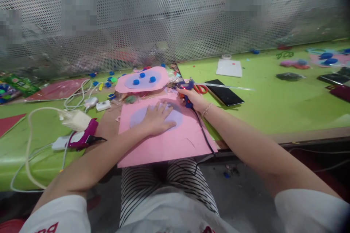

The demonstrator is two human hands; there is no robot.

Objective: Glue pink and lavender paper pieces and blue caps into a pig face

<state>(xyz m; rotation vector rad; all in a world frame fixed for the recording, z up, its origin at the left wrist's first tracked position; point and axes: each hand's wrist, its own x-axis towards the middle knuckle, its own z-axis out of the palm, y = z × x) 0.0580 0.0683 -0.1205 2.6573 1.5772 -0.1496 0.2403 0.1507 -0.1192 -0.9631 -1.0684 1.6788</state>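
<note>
Here, our left hand lay splayed on a lavender paper oval; our right hand gripped a blue plastic glue gun.

My glue gun: dark blue
My sheet: pink
Its oval: lavender
Caps: blue
Tabletop: lime green
My trousers: black-and-white stripes
My left sleeve: white, red-lettered

left sleeve: red lettering cut off, unreadable | green packet: illegible
</note>
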